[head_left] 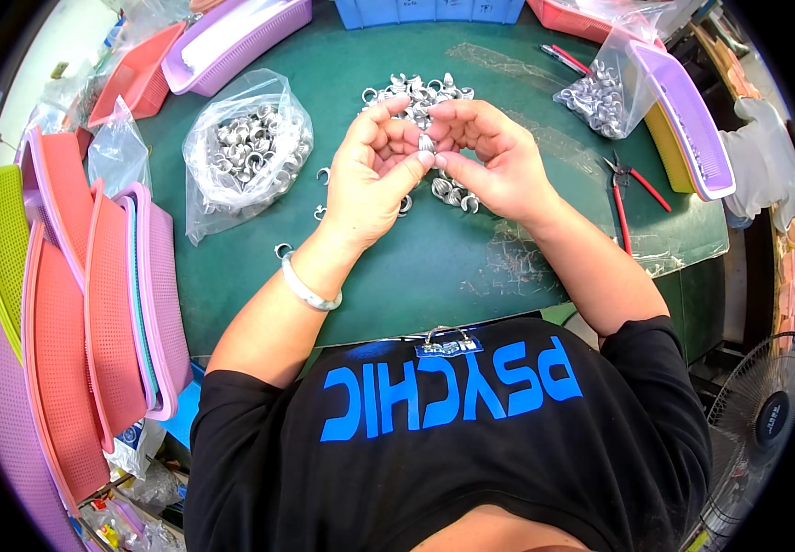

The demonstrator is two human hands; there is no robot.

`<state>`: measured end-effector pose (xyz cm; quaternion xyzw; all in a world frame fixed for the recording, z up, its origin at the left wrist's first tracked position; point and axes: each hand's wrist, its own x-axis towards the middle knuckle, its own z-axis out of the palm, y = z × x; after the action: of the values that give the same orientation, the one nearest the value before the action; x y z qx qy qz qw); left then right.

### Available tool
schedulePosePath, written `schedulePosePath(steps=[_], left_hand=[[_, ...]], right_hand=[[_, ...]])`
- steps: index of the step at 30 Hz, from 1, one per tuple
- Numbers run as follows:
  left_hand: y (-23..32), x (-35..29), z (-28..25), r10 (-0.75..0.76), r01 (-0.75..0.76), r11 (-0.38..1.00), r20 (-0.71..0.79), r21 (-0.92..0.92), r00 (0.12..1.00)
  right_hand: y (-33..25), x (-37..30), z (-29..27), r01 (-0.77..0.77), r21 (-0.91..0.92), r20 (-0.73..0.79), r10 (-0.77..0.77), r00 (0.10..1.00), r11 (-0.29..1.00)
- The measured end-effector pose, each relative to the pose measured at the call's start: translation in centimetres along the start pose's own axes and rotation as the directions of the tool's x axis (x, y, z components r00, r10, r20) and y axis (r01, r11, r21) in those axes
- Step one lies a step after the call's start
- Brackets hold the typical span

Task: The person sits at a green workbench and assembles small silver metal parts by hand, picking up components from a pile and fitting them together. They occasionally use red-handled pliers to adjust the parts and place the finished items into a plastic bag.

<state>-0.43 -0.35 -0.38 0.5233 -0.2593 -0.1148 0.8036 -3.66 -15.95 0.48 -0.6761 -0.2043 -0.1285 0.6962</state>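
Observation:
Both hands meet over the green table (406, 267), pinching one small ribbed silver ring (426, 144). My left hand (365, 179) grips it between thumb and fingertips, with the other fingers curled. From the other side, my right hand (498, 166) closes thumb and fingers on the same piece. Just beyond my fingers lies a heap of similar silver rings (416, 89), partly hidden by the hands. More loose rings (452, 193) lie under my right hand, and a few are scattered beside my left wrist. A clear plastic bag (197, 184) full of rings lies spread at the left.
Red-handled pliers (620, 189) lie open at the right, near another bag of rings (598, 101). Purple basket (692, 120) and yellow basket (669, 147) line the right edge. Stacked pink and purple baskets (154, 304) crowd the left. A blue crate (429, 13) stands at the back.

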Motion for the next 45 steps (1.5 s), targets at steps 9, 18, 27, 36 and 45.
schedulePosePath(steps=[9, 18, 27, 36, 45], left_hand=[[0.0, 0.1, -0.1, -0.018, 0.018, 1.0, -0.024, 0.025, 1.0], [0.5, 0.2, -1.1, -0.335, 0.309, 0.921, -0.078, -0.239, 0.939], [0.5, 0.0, -0.3, -0.394, 0.408, 0.908, -0.129, 0.101, 0.91], [-0.4, 0.0, -0.6, -0.259, 0.279, 0.918, -0.106, 0.282, 0.96], [-0.5, -0.1, -1.0, -0.066, 0.072, 0.878, -0.028, 0.473, 0.997]], right_hand=[[0.4, 0.9, -2.6, -0.096, -0.442, -0.054, 0.08, 0.995, 0.892], [0.9, 0.9, -3.2, 0.093, -0.802, 0.21, 0.132, 0.969, 0.591], [0.7, 1.2, -3.1, -0.38, -0.313, -0.014, 0.396, 0.918, 0.87], [0.5, 0.9, -2.0, -0.362, 0.011, 0.038, 0.362, 0.931, 0.932], [0.5, 0.7, -1.9, -0.173, -0.107, 0.056, 0.18, 0.982, 0.979]])
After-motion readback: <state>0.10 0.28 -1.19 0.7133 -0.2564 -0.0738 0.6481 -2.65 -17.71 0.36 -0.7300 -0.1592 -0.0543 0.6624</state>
